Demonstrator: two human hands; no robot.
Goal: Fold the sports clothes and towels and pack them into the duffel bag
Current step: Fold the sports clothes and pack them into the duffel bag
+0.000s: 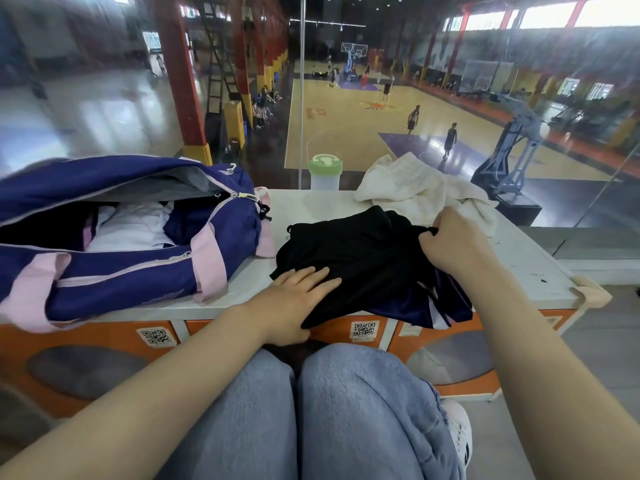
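A black sports garment (356, 258) lies spread on the white counter top (311, 206) in front of me. My left hand (294, 299) rests flat on its near left edge, fingers straight. My right hand (450, 240) grips a bunched fold at the garment's right side. Under the black cloth's near right corner shows a navy piece with pink and white stripes (440, 306). A crumpled white towel (422, 188) lies behind my right hand. At the left stands the navy and pink duffel bag (114, 271), unzipped, with white folded cloth (135, 226) inside.
A white bottle with a green lid (325, 172) stands at the counter's far edge against a glass pane. Orange lockers with QR stickers (156, 336) sit below the counter. My knees in blue jeans (311, 410) are close to them. A basketball court lies beyond the glass.
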